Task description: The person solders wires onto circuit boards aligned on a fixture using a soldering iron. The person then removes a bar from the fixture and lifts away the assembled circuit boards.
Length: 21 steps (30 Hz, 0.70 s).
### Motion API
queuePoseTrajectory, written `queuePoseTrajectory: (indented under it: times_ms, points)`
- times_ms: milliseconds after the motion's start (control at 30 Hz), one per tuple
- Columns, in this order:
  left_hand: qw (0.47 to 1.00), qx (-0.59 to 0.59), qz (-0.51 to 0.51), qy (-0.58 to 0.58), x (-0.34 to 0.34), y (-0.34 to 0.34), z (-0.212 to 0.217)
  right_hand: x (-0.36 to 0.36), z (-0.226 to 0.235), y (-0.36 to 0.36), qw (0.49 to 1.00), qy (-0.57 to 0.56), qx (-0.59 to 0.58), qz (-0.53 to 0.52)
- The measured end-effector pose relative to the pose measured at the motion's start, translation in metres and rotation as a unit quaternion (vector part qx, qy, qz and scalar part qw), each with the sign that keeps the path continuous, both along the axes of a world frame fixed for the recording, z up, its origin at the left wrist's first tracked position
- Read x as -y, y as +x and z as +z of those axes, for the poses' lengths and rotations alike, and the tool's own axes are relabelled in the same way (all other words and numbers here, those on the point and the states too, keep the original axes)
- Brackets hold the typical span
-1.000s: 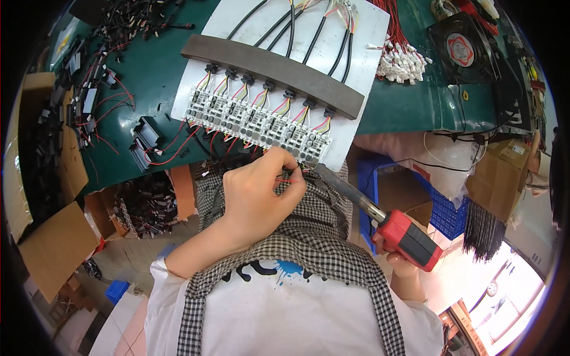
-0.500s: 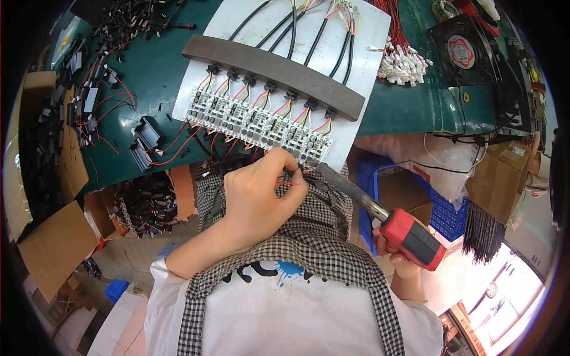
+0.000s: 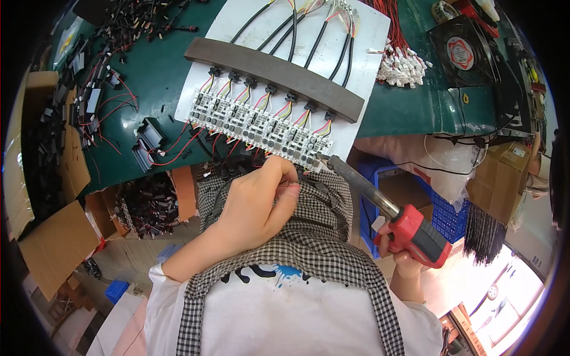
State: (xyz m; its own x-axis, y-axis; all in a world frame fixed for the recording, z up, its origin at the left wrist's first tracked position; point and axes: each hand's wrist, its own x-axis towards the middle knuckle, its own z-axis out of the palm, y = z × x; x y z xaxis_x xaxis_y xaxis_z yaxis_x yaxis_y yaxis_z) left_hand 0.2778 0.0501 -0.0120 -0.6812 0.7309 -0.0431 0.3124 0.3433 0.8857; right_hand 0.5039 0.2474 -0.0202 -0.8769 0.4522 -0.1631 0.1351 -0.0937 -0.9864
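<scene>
My right hand (image 3: pixel 401 256) grips a red and black soldering gun (image 3: pixel 424 237). Its dark barrel slants up and left, the tip at the lower right end of a strip of white circuit boards (image 3: pixel 255 127). Just below the strip's near edge is my left hand (image 3: pixel 255 202), thumb and fingers curled together in a pinch; whatever sits between them is hidden. Pink, yellow and white wires join the strip's far edge to black cables (image 3: pixel 294 29), which run under a dark brown bar (image 3: pixel 273 74). The boards and bar lie on a white panel (image 3: pixel 199 80).
Black housings (image 3: pixel 148 139) with red wires lie left on the green table (image 3: pixel 172 65). White connectors (image 3: pixel 401 65) on red wires and a black fan (image 3: pixel 460 53) are at the right. Open cardboard boxes (image 3: pixel 59 240) stand left; a blue crate (image 3: pixel 448 216) is lower right.
My left hand has drawn slightly down and left from the board edge, and the red wire seen at its fingers no longer shows. The soldering gun has shifted slightly right.
</scene>
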Motion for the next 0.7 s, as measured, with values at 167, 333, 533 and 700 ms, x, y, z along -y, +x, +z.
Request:
queuePoseTrajectory:
  times_ms: [167, 333, 533, 700]
  points:
    - [0.962, -0.263, 0.003, 0.074, 0.003, -0.009, -0.001, 0.0, 0.003, -0.006, 1.0, -0.022, -0.007, 0.005]
    - [0.997, -0.031, -0.006, 0.075, 0.005, -0.004, 0.017, 0.003, 0.003, -0.008, 1.0, -0.007, -0.015, -0.013]
    - [0.995, 0.103, 0.011, 0.002, 0.003, -0.005, 0.011, 0.003, 0.005, -0.009, 1.0, -0.008, -0.011, -0.01]
    - [0.996, -0.075, 0.04, 0.008, -0.006, 0.001, -0.011, 0.005, 0.001, -0.008, 1.0, -0.01, -0.024, -0.011]
